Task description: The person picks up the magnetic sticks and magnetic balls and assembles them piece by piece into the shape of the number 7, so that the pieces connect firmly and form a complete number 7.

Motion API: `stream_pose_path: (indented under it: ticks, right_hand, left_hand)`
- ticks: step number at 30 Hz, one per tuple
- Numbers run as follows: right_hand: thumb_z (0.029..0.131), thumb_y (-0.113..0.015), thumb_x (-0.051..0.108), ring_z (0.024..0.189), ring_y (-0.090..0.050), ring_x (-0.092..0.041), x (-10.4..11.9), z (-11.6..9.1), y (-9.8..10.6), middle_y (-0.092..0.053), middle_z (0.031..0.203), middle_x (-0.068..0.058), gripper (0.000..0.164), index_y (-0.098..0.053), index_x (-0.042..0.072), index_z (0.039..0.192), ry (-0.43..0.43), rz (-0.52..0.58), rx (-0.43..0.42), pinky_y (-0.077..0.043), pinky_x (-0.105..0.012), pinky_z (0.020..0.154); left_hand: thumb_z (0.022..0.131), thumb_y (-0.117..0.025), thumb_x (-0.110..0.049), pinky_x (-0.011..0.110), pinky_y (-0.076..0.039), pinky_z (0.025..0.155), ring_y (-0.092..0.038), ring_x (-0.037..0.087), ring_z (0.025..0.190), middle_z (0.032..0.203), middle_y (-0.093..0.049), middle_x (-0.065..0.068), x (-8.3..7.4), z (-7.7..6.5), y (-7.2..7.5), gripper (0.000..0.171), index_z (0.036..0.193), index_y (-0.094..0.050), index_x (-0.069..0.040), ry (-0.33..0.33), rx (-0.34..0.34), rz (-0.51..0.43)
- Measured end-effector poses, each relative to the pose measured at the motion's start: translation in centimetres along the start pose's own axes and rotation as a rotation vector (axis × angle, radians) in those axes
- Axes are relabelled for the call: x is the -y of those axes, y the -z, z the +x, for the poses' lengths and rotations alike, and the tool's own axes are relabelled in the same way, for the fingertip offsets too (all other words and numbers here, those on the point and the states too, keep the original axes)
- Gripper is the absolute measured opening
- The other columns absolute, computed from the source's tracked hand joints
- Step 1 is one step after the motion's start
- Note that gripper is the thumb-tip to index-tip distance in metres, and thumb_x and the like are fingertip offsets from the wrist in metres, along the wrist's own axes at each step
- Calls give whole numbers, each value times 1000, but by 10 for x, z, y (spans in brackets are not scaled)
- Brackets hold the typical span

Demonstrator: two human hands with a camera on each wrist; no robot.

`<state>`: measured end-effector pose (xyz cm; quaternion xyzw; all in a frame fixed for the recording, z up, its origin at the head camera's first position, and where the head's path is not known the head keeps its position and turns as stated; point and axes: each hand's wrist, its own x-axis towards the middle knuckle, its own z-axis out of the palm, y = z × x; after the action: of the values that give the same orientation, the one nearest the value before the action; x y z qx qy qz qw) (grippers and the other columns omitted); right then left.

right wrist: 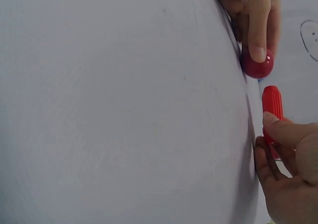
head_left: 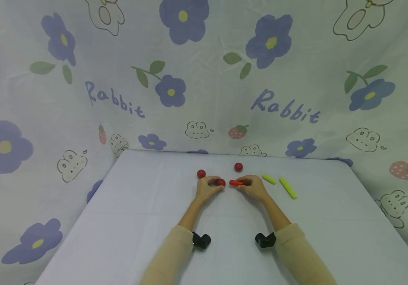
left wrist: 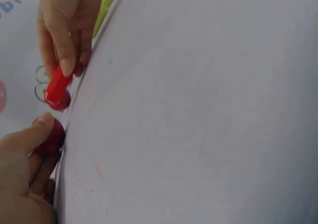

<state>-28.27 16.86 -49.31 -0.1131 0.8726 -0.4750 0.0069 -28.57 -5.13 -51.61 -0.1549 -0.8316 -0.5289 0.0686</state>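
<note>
My left hand point(head_left: 206, 190) pinches a glossy dark red ball point(head_left: 221, 182) between thumb and fingers. Facing it from the right, my right hand point(head_left: 253, 187) holds a short, bright red ridged stick point(right wrist: 272, 102), its tapered end pointing toward the ball. A small gap separates stick and ball in the right wrist view. Another red ball point(head_left: 201, 174) lies just beyond the left hand's knuckles. Farther back on the table sits one more red ball point(head_left: 238, 167), between the two hands.
Right of the right hand lie a short yellow-green stick point(head_left: 269, 179) and a longer yellow-green stick point(head_left: 288, 188). Everything rests on a white-covered table point(head_left: 136, 221). Behind it hangs a curtain point(head_left: 211, 107) printed with flowers and rabbits.
</note>
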Motion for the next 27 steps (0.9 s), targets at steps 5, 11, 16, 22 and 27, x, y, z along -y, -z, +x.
stream_pose_path:
  ticks: [5,11,16,22,27]
  right_hand:
    - [80,-72,4,97,-63,-29,1,1,-2,-68,106,-16,29,-68,0,108,4,-11,12,-50,-43,89]
    - [80,-72,5,98,-62,-29,3,3,-6,-67,106,-16,29,-68,0,108,11,-13,14,-50,-43,89]
    - [81,-71,6,99,-62,-29,7,4,-10,-67,108,-15,29,-68,1,109,-4,-38,23,-50,-43,89]
    - [81,-71,7,101,-61,-26,9,5,-13,-67,110,-12,28,-68,5,109,-55,-49,19,-49,-42,90]
    - [83,-69,5,101,-62,-27,8,7,-13,-66,111,-13,27,-68,4,110,-53,-49,21,-49,-42,91]
  left_hand:
    - [76,-78,-17,38,-49,91,-63,27,104,107,-69,13,0,0,0,38,109,-68,0,-4,-12,6]
    - [75,-79,-17,38,-50,90,-63,27,103,105,-70,14,-2,0,1,37,106,-69,0,-10,-22,10]
    - [74,-79,-13,39,-48,93,-62,29,105,106,-69,16,-4,0,2,37,106,-68,1,-2,-23,4]
    - [74,-80,-14,40,-48,93,-62,29,105,105,-69,16,-3,2,3,37,106,-68,2,-4,-23,17]
    - [74,-79,-13,39,-49,92,-63,29,105,105,-69,17,-1,4,4,36,106,-68,3,-21,-32,26]
